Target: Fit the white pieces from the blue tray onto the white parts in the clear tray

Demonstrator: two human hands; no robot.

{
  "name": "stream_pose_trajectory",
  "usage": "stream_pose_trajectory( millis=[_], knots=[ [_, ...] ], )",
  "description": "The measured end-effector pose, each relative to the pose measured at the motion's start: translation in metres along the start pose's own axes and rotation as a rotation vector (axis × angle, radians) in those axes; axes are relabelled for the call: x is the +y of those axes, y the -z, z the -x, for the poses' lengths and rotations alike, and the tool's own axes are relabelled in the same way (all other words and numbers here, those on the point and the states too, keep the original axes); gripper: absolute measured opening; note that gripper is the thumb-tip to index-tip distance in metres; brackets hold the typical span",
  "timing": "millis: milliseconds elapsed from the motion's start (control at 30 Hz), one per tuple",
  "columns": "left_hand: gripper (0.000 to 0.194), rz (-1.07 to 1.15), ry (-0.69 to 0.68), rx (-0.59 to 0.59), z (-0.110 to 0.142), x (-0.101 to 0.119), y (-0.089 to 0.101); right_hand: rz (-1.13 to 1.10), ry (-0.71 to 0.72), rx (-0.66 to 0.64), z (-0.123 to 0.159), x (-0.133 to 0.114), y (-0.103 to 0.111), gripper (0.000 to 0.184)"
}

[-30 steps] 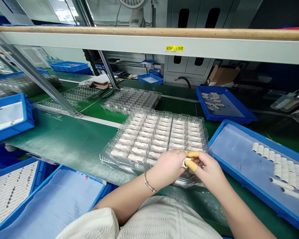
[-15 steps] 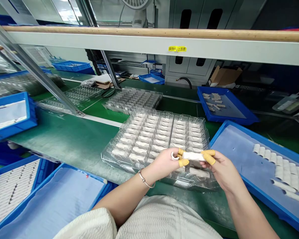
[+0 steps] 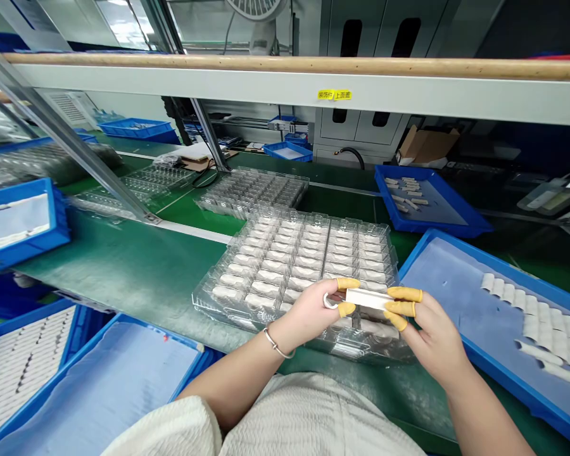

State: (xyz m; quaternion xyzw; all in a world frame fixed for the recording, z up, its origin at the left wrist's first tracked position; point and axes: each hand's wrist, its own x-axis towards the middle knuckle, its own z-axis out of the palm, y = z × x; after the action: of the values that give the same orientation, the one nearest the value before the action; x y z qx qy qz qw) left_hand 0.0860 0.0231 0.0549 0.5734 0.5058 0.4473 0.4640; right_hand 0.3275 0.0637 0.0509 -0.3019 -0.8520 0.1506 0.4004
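Observation:
A small white plastic piece, like a short curved cover, is held level between my two hands. My left hand, in yellow finger cots, pinches its left end; a white ring-like part sits against the palm side of those fingers. My right hand, also with yellow finger cots, grips the right end. Directly below lies a clear blister tray whose pockets hold rows of white pieces. Part of its near right corner is hidden behind my hands.
On the right stands a blue bin with rows of white pieces on blue lining. Another blue bin is behind it. Clear trays are stacked beyond. Lower left are a lined blue bin and a filled one. A shelf beam crosses above.
The white piece has been turned, so a flatter, channel-like side shows. My right fingers have shifted along its right end and are more spread. The tray has stayed put.

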Motion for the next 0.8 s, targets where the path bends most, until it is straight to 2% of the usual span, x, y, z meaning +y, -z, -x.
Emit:
stream_pose_trajectory(
  millis=[67,167,267,333,367,400,467,567,633,733,800],
  knots=[
    [0.039,-0.051,-0.037,0.015,0.001,0.003,0.001,-0.024,-0.041,0.008,-0.001,-0.002,0.000,0.011],
    [0.022,-0.085,-0.053,0.018,0.002,0.008,0.001,-0.123,-0.170,0.022,-0.001,-0.003,0.000,0.010],
    [0.010,0.008,0.063,-0.004,0.001,0.008,0.001,-0.227,-0.390,0.081,-0.001,0.001,0.001,0.020],
    [0.013,0.112,0.150,0.000,-0.001,0.005,0.002,-0.241,-0.521,0.156,-0.001,0.005,0.002,0.025],
    [0.016,0.155,0.181,0.003,-0.001,0.004,0.002,-0.216,-0.543,0.189,-0.001,0.007,0.002,0.026],
    [0.019,0.187,0.200,0.007,-0.002,0.002,0.002,-0.169,-0.521,0.203,-0.002,0.007,0.002,0.025],
    [0.025,0.218,0.223,-0.007,-0.004,0.001,0.002,-0.028,-0.359,0.156,-0.002,0.005,0.001,0.025],
    [0.032,0.275,0.263,-0.045,-0.006,0.003,0.000,0.190,-0.053,-0.032,-0.004,-0.003,-0.006,0.031],
    [0.034,0.321,0.288,-0.070,-0.007,0.004,-0.002,0.308,0.068,-0.126,-0.006,-0.006,-0.011,0.028],
    [0.031,0.346,0.286,-0.055,-0.007,0.003,-0.004,0.440,0.124,-0.182,-0.011,0.006,-0.013,0.022],
    [0.037,0.344,0.273,-0.027,-0.008,0.002,-0.005,0.492,0.081,-0.181,-0.015,0.022,-0.012,0.027]
  ],
)
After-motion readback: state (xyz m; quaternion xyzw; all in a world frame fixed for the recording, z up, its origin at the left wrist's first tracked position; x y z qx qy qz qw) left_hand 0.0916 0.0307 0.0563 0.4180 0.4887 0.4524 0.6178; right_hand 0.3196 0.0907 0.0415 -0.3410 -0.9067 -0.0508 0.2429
